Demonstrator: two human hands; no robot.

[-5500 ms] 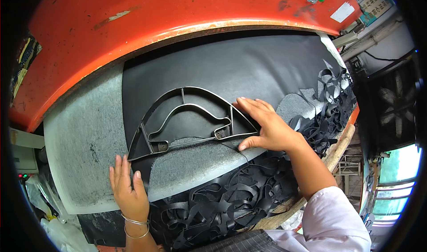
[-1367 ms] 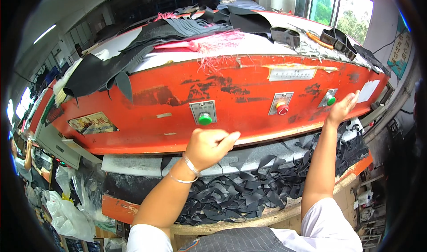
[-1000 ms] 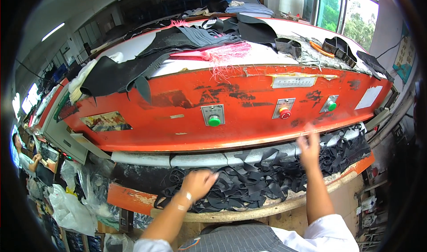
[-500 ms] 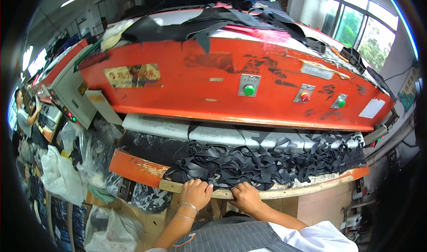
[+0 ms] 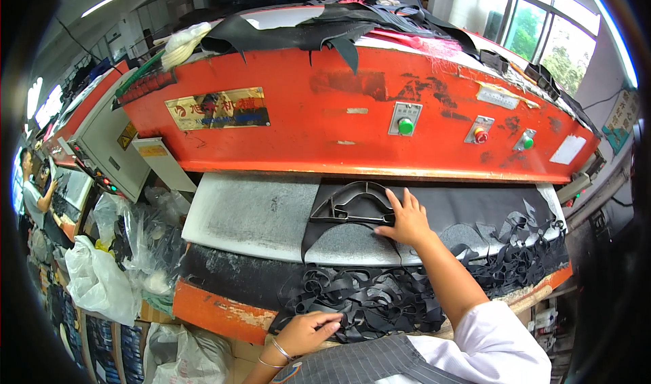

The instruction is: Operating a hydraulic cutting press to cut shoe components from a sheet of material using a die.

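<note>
My right hand reaches across to a metal cutting die, a curved frame of thin dark walls. Its thumb and index finger straddle the die's right end, with the other fingers apart. Beneath the die lies a black sheet, spread over a pale, worn cutting board; a rounded cutout in it bares the board. Down at the near edge, my left hand rests by a heap of curly black offcuts, fingers loosely stretched and holding nothing I can see.
An orange press head with green and red buttons overhangs the board's far side. More black scraps lie on top. Plastic bags stand at the left, near a grey control cabinet. Another person works far left.
My right hand has left the wooden front edge and gone forward to the die. My left hand has shifted slightly. The view now shows more of the board, with the die and sheet visible.
</note>
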